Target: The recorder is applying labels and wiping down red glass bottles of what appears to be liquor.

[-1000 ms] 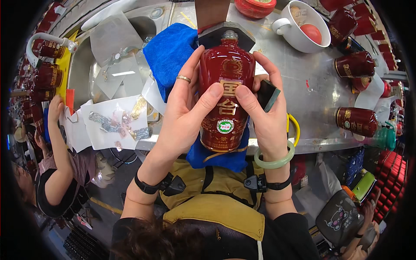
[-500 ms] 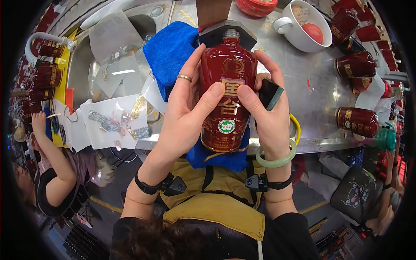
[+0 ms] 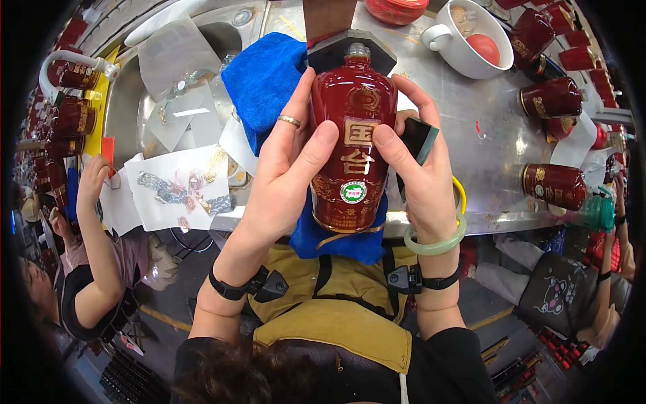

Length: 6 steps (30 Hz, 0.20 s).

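A dark red glass bottle (image 3: 336,178) with gold lettering and a round green-and-white sticker is held between my two hands, its neck pointing away from me. My left hand (image 3: 279,178) clasps its left side, thumb on the front. From the other side my right hand (image 3: 425,178) grips it, thumb on the front by the gold lettering. A dark flat block with a greenish edge (image 3: 425,140) is also tucked in the right hand's fingers. Below the bottle's base lies a blue cloth (image 3: 323,244). A dark angular stand (image 3: 326,57) is behind the neck.
A blue towel (image 3: 259,81) lies left of the bottle, near a metal sink (image 3: 124,101) and a sheet with foil-like decals (image 3: 151,212). At right are a white mug (image 3: 464,57), several red bottles (image 3: 555,186) and a green-capped container (image 3: 595,214). A person (image 3: 97,269) works at left.
Both thumbs have moved apart on the bottle, uncovering more of its gold lettering. My right wrist has shifted slightly right. The person at left has raised a hand.
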Available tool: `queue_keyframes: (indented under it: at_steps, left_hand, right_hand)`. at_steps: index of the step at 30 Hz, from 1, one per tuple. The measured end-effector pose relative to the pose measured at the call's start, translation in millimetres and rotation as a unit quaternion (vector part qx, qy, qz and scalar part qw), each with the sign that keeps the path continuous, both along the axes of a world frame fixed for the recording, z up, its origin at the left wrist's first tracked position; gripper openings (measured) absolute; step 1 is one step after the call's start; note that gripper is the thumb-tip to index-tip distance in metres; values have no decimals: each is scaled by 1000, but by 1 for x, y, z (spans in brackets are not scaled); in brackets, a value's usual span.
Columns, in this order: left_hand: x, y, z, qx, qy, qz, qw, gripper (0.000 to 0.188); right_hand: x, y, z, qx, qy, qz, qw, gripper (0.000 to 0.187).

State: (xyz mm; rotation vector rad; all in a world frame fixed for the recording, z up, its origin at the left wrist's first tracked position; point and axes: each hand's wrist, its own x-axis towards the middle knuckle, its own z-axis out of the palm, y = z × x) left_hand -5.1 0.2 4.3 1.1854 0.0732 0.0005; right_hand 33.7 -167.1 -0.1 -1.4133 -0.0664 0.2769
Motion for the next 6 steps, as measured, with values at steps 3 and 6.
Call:
queue_keyframes:
  at_steps: [3,6]
  left_hand:
    - [-1,0,0,39,-21,-9,999,68]
    - [-1,-2,-2,41,-28,-6,999,71]
  right_hand:
    - [0,1,-1,-3,-8,1,1000,65]
    - [-1,1,-2,-9,-16,3,1000,67]
